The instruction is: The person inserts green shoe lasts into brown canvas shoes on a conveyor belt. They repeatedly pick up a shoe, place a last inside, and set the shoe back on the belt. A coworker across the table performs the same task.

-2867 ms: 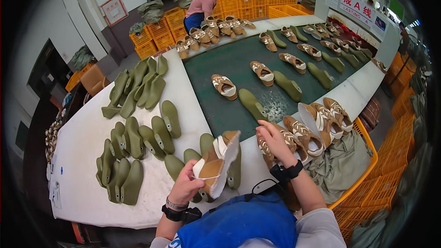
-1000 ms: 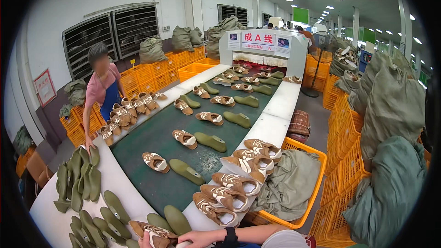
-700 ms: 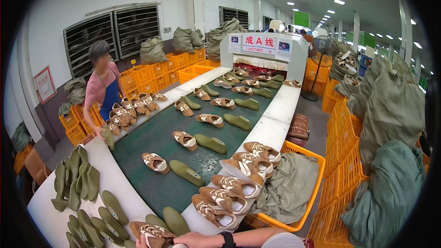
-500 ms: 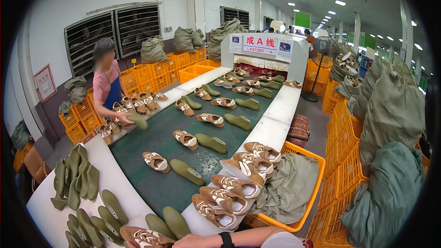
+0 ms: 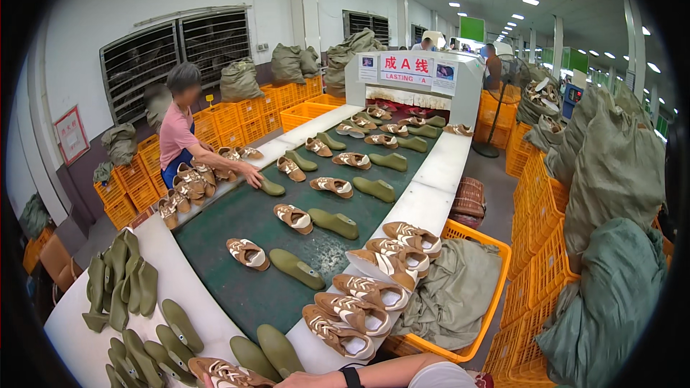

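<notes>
At the bottom edge, a brown and white sneaker (image 5: 228, 372) is partly cut off by the picture. My right hand (image 5: 310, 380) meets its end, with a black band on the wrist; the lower part of the hand is out of the picture, but it appears to grip the shoe. My left hand cannot be made out. Just beyond stand two green shoe lasts (image 5: 277, 349). More lasts (image 5: 180, 325) lie on the white table (image 5: 215, 309) to the left. Several similar sneakers (image 5: 352, 314) line the white ledge at right.
A green conveyor belt (image 5: 215, 233) carries sneakers and lasts in pairs toward a white tunnel machine (image 5: 467, 86). A co-worker (image 5: 180, 129) stands on its left side, a hand on a last (image 5: 272, 187). At right are an orange crate (image 5: 496, 294) with cloth and stacked crates with sacks (image 5: 611, 172).
The co-worker has leaned over the belt and moved the green last from the left ledge onto it, beside a sneaker. My right hand and the sneaker by it have hardly moved.
</notes>
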Demonstrator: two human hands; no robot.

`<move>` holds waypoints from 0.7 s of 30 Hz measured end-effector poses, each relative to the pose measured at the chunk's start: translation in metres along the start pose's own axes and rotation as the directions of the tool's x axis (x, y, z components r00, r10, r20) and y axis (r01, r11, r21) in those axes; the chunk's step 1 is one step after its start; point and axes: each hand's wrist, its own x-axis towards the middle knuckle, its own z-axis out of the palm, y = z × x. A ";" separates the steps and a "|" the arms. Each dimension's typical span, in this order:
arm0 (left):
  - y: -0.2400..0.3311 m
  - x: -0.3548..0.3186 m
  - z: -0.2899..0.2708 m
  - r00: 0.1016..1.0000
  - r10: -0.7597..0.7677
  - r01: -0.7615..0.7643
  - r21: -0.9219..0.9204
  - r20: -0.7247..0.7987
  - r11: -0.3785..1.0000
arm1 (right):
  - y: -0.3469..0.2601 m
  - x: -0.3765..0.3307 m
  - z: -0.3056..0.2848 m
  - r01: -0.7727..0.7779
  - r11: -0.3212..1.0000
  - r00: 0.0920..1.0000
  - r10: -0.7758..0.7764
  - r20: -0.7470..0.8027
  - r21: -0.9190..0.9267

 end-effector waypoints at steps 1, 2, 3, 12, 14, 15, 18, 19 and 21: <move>0.004 -0.002 0.002 0.999 0.040 -0.042 0.072 0.021 0.997 | 0.000 0.000 0.000 0.001 1.000 1.000 -0.001 -0.002 0.000; 0.008 -0.004 0.004 0.996 0.079 -0.085 0.143 0.044 0.986 | 0.000 0.000 0.001 0.002 1.000 1.000 -0.002 -0.004 -0.001; 0.013 -0.005 0.005 1.000 -0.011 0.010 0.030 0.022 0.999 | 0.000 0.000 0.001 0.001 1.000 1.000 -0.001 0.003 -0.022; 0.021 0.002 0.004 0.978 -0.205 0.206 -0.240 0.027 0.949 | 0.005 0.011 -0.001 0.035 0.998 0.999 -0.033 0.039 -0.051; 0.017 0.001 0.001 0.978 -0.206 0.209 -0.236 0.035 0.949 | 0.004 0.014 0.002 0.052 0.998 0.998 -0.051 0.028 -0.035; 0.015 0.001 0.000 0.978 -0.206 0.209 -0.236 0.038 0.949 | 0.004 0.015 0.003 0.041 0.999 0.998 -0.039 0.049 -0.029; 0.010 0.002 -0.004 0.978 -0.203 0.207 -0.242 0.043 0.948 | 0.006 0.015 0.009 0.024 0.999 0.993 -0.022 0.112 -0.022; 0.009 0.003 -0.005 0.979 -0.198 0.203 -0.244 0.044 0.948 | 0.007 0.014 0.012 0.027 0.999 0.991 -0.023 0.130 -0.029; 0.007 0.007 -0.009 0.980 -0.195 0.200 -0.254 0.047 0.946 | 0.010 0.014 0.018 0.041 0.999 0.985 -0.037 0.167 -0.024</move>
